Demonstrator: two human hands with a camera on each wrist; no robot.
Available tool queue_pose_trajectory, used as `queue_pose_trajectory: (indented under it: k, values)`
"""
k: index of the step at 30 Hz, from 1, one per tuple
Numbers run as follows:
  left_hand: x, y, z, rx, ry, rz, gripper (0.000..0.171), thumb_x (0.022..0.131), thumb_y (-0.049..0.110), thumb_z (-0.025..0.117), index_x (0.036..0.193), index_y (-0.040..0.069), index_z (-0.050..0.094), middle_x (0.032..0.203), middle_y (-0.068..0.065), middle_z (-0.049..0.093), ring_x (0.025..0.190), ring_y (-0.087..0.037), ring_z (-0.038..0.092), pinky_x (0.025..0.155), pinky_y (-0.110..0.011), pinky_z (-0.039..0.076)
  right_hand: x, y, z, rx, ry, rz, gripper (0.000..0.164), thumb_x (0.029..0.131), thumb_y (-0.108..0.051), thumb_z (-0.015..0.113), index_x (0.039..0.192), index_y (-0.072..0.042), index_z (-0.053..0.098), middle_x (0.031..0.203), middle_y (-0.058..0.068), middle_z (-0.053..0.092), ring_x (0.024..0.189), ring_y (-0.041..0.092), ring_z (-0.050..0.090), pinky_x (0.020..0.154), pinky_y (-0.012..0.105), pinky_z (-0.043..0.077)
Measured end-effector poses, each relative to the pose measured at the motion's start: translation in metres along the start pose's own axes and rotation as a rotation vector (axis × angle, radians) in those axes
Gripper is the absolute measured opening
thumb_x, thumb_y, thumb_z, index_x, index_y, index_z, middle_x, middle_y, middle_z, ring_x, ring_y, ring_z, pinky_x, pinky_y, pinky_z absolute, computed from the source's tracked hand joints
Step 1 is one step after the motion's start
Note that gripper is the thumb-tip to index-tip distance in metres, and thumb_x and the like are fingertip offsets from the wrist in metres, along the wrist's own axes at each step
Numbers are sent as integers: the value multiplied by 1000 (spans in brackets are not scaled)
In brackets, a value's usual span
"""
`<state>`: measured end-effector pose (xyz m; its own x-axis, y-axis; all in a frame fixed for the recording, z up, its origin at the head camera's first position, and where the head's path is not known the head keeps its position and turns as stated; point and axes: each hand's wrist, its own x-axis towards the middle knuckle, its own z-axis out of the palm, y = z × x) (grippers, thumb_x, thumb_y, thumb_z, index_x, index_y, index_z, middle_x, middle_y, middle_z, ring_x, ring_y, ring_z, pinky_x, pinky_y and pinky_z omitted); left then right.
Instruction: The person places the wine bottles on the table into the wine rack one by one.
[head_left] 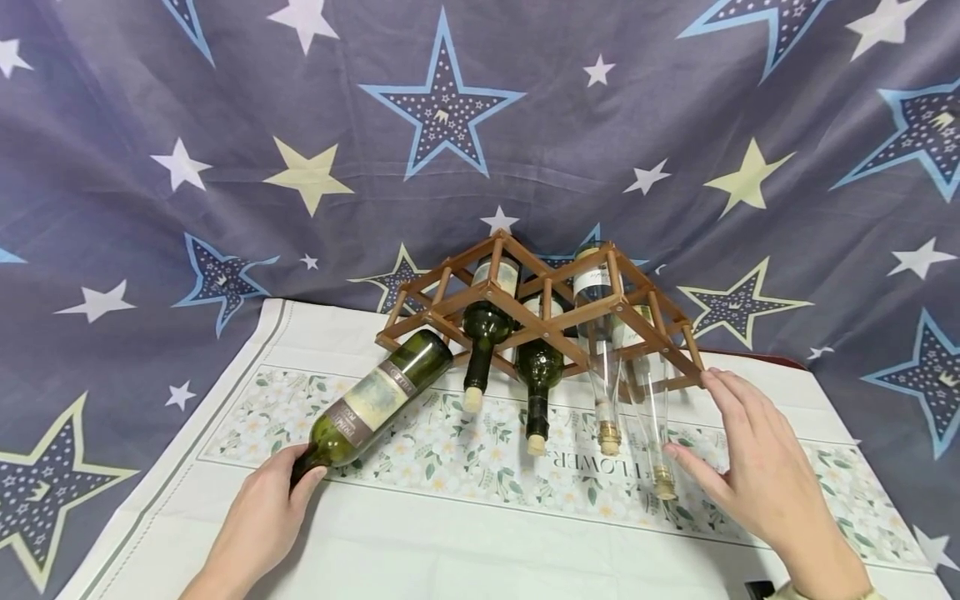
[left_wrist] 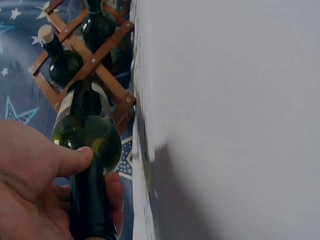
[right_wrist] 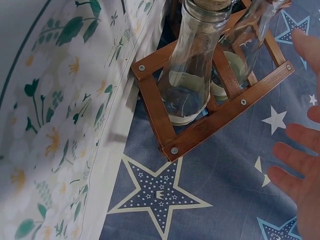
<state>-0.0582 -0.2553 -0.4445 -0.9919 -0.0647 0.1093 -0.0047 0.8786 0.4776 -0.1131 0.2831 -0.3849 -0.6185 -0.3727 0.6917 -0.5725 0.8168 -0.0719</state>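
Observation:
My left hand (head_left: 258,512) grips the neck of a green wine bottle (head_left: 375,404) with a cream and brown label. Its base points up toward the left end of a wooden lattice wine rack (head_left: 555,325); in the left wrist view the bottle (left_wrist: 87,135) overlaps the rack's lower bars. Two green corked bottles, one (head_left: 487,325) high and another (head_left: 538,375) lower, lie in the rack, necks toward me. To their right are two clear corked bottles (head_left: 603,367). My right hand (head_left: 772,467) has its fingers extended at the rack's right end, holding nothing.
A white tablecloth (head_left: 420,550) with a floral band covers the table. Behind the rack hangs a dark blue-grey curtain (head_left: 570,117) printed with stars. A small black object (head_left: 759,589) shows at the bottom edge near my right wrist.

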Motion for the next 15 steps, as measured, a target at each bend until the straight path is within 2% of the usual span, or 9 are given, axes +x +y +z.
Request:
queue_pose_trajectory:
  k: [7,15]
  values:
    - [1,2,2,0,36,12,48,102,26,56,133,-10,52,126,-33,57,116,-52,53,95,-60,42,0,1,0,-5,-4,4,93,86,-68,59,146,2,47,138,25,51,127,43,46,113,48,29]
    - [1,8,4,-17,31,-7,48,101,27,57,131,-10,53,124,-31,59,116,-50,54,96,-60,42,0,1,0,-2,-9,2,92,87,-68,58,145,3,47,138,25,51,126,43,46,113,47,29]
